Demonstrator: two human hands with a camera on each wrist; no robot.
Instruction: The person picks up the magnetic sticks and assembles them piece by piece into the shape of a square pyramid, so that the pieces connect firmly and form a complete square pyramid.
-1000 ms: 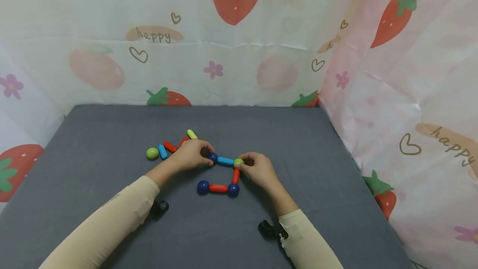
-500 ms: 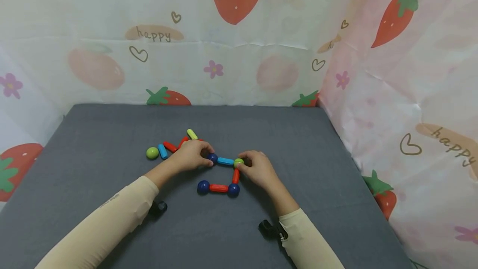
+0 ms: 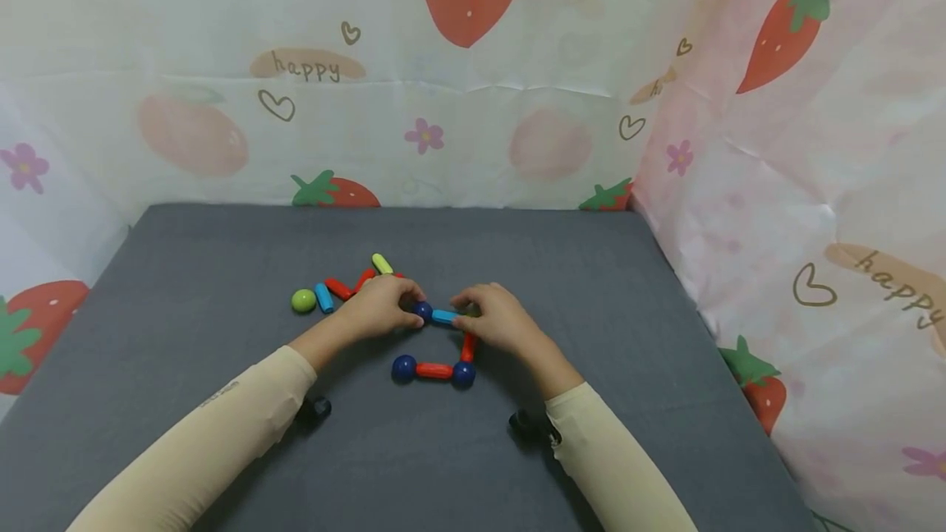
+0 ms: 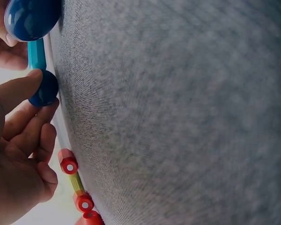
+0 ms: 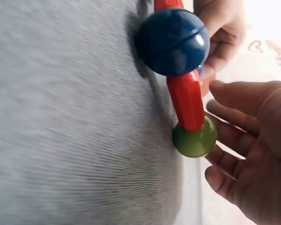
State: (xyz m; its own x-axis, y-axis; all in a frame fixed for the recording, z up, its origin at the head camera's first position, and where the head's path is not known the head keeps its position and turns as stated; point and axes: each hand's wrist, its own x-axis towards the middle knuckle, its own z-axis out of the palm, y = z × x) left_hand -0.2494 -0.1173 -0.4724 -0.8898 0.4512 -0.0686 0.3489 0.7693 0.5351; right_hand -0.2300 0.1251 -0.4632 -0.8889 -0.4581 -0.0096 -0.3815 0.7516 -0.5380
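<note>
My left hand (image 3: 377,306) pinches a dark blue ball (image 4: 46,89) between thumb and fingers. A light blue magnetic rod (image 3: 444,317) runs from that ball toward a green ball (image 5: 195,137). From the green ball a red rod (image 5: 185,101) leads to another dark blue ball (image 3: 463,374). A second red rod (image 3: 434,370) joins it to a third dark blue ball (image 3: 404,368), leaving one side of the shape unjoined. My right hand (image 3: 502,320) is over the green ball, thumb and fingers apart near the light blue rod; it mostly covers that ball in the head view.
Loose pieces lie behind and left of my left hand: a green ball (image 3: 303,300), a light blue rod (image 3: 323,298), a yellow-green rod (image 3: 382,264) and several red rods (image 3: 339,289). Strawberry-print cloth (image 3: 473,130) hangs behind the grey table (image 3: 628,286).
My right hand has let go of the green ball and shifted left and away from me toward the light blue rod. My left hand keeps its pinch on the dark blue ball.
</note>
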